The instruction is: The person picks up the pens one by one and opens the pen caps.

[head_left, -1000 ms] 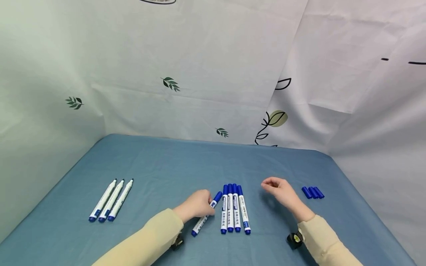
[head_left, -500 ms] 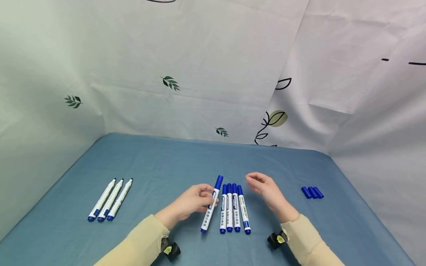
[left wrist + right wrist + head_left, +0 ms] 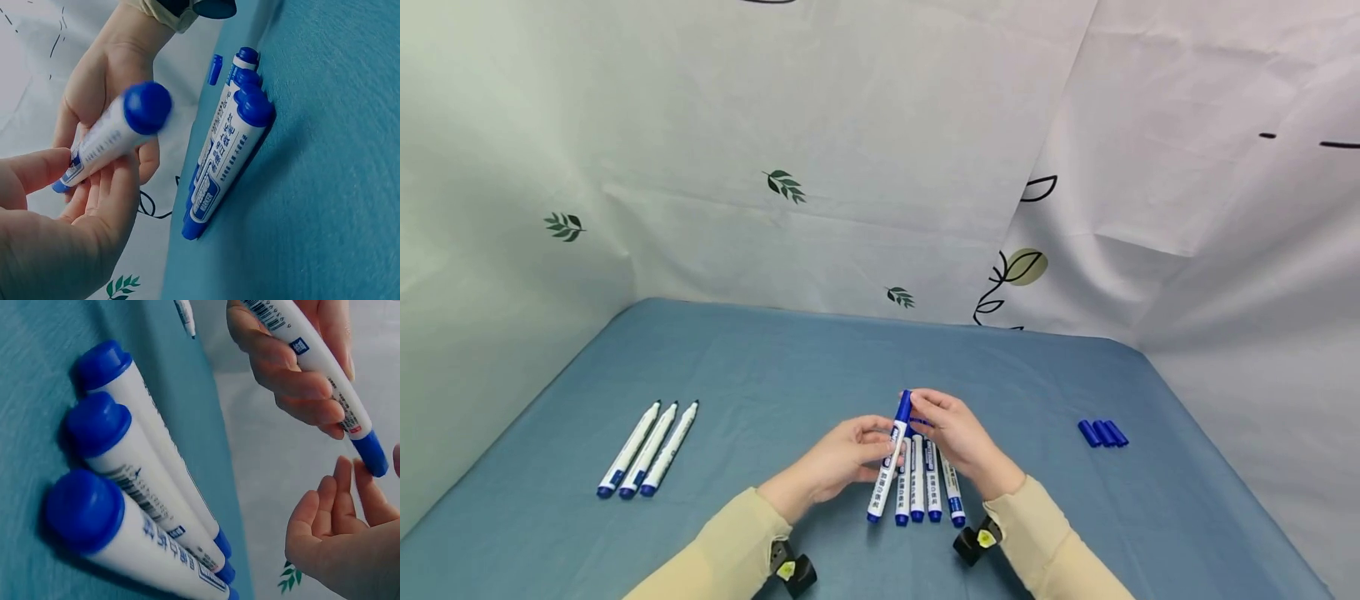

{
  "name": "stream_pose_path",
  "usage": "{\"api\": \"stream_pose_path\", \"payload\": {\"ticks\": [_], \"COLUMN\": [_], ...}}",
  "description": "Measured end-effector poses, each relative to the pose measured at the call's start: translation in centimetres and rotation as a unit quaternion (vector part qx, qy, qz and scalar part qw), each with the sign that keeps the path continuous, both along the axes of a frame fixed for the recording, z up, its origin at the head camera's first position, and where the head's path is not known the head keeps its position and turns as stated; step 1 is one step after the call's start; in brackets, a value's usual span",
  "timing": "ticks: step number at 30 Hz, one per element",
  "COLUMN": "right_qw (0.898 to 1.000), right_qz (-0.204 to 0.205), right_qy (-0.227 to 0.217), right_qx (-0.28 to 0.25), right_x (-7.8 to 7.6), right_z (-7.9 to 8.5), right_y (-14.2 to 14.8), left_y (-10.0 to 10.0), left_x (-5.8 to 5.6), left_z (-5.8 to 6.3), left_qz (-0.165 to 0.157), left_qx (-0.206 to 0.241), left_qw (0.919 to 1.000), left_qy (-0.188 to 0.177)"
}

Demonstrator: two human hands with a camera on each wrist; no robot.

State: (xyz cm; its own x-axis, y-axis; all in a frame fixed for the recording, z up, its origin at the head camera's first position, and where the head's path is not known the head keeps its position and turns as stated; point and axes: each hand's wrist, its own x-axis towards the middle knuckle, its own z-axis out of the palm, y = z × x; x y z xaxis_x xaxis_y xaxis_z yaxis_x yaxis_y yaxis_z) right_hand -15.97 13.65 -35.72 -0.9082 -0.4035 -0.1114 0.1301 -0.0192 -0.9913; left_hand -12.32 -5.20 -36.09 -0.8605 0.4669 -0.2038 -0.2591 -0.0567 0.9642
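The left hand grips a tilted marker raised over the desk; the right hand hovers at its blue cap, fingers loosely parted. Tugging against a slack left hold could drop it onto the neighbouring row of markers.

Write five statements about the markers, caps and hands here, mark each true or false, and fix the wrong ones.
1. The left hand holds a marker with its blue cap on. True.
2. Three uncapped markers lie on the table, left of the hands. True.
3. Just two loose objects lie at the far right. False: three loose caps lie there.
4. Only one hand is near the held marker. False: the right hand is raised there too, at its cap.
5. The row of markers near the hands numbers four. True.
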Motion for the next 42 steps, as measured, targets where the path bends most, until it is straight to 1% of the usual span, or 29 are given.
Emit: {"api": "stream_pose_path", "payload": {"ticks": [3,5,8,11,13,15,17,21,22,24,27,29,32,33,36,38,39,40,42], "right_qw": [0.999,0.997,0.991,0.984,0.981,0.981,0.982,0.986,0.986,0.985,0.981,0.978,0.978,0.975,0.974,0.971,0.97,0.97,0.967], "right_qz": [-0.02,-0.047,-0.095,-0.122,-0.124,-0.113,-0.093,-0.038,-0.028,-0.024,-0.037,-0.054,-0.064,-0.055,-0.063,-0.078,-0.091,-0.114,-0.132], "right_qy": [-0.01,-0.017,-0.026,-0.038,-0.049,-0.058,-0.062,-0.061,-0.062,-0.066,-0.074,-0.072,-0.041,-0.03,-0.013,-0.025,-0.034,-0.042,-0.052], "right_qx": [-0.031,-0.054,-0.094,-0.126,-0.142,-0.149,-0.153,-0.15,-0.152,-0.159,-0.176,-0.186,-0.194,-0.211,-0.218,-0.223,-0.222,-0.21,-0.211], "right_x": [-0.1,-0.1,-0.2,-0.2,-0.2,-0.2,-0.2,-0.3,-0.3,-0.4,-0.4,-0.5,-0.7,-1.2,-1.5,-1.7,-1.7,-1.4,-1.5], "right_z": [0.0,0.1,0.2,0.3,0.4,0.5,0.6,0.8,0.8,0.9,0.9,0.9,0.3,-0.4,-0.6,-0.1,0.3,1.2,1.7], "right_y": [-0.4,-0.8,-1.2,-1.4,-1.5,-1.5,-1.5,-1.5,-1.5,-1.5,-1.6,-1.6,-1.4,-1.1,-1.1,-1.3,-1.5,-1.9,-2.4], "left_y": [0.1,0.2,0.2,0.1,0.0,0.1,0.2,0.4,0.4,0.4,0.5,0.7,1.1,1.3,1.7,1.8,1.9,1.8,1.7], "left_x": [-0.1,-0.2,-0.3,-0.4,-0.5,-0.5,-0.4,-0.4,-0.4,-0.4,-0.4,-0.4,-0.4,-0.4,-0.6,-0.7,-0.8,-0.9,-1.1], "left_z": [-0.1,-0.1,0.0,0.1,0.1,0.1,0.1,0.1,0.1,0.1,0.2,0.3,0.5,0.5,0.8,1.0,1.2,1.3,1.6], "left_qz": [-0.011,-0.02,-0.033,-0.042,-0.044,-0.046,-0.049,-0.055,-0.054,-0.051,-0.047,-0.043,-0.04,-0.037,-0.028,-0.02,-0.018,-0.018,-0.015], "left_qx": [0.01,0.014,0.017,0.02,0.018,0.016,0.011,0.002,0.002,0.004,0.008,0.011,0.015,0.016,0.016,0.013,0.015,0.016,0.021], "left_qw": [0.9999,0.9997,0.9992,0.9988,0.9988,0.9988,0.9987,0.9985,0.9985,0.9987,0.9988,0.999,0.9991,0.9991,0.9993,0.9994,0.9994,0.9994,0.9993], "left_qy": [-0.005,-0.008,-0.011,-0.014,-0.012,-0.012,-0.011,-0.005,-0.002,0.003,0.008,0.002,-0.008,-0.013,-0.02,-0.023,-0.025,-0.025,-0.027]}}
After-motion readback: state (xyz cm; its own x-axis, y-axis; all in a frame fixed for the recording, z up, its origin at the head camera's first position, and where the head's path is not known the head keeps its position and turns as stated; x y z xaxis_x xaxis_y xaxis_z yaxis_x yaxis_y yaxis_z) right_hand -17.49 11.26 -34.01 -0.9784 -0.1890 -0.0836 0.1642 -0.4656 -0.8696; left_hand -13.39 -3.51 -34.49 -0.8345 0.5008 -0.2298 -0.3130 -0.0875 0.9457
